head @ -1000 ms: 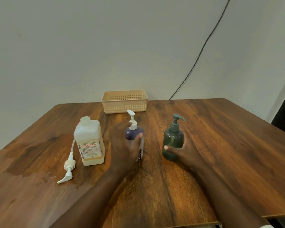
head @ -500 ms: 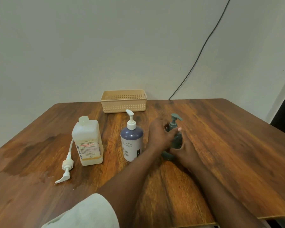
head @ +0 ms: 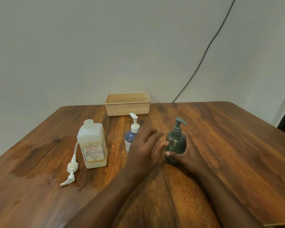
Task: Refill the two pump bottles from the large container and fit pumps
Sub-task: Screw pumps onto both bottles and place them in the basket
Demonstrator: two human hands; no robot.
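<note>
A dark green pump bottle point(head: 176, 142) stands upright mid-table with its green pump fitted. My right hand point(head: 190, 155) grips its lower body, thumb across the front. My left hand point(head: 146, 147) hovers just left of it with fingers spread and relaxed, fingertips near the bottle's side, holding nothing. Behind my left hand stands a purple pump bottle point(head: 130, 137) with a white pump on top, partly hidden. The large translucent container point(head: 92, 145) with a printed label stands at the left, capped. A loose white pump point(head: 71, 170) with its tube lies beside it.
A beige slotted basket point(head: 127, 104) sits at the table's far edge by the wall. A black cable point(head: 204, 55) runs down the wall. A darker wet-looking patch point(head: 33, 155) marks the wooden table point(head: 237, 145) at the left.
My left hand left the purple bottle, reached to the green bottle's pump, then drew back a little to its left side. My right hand kept holding the green bottle.
</note>
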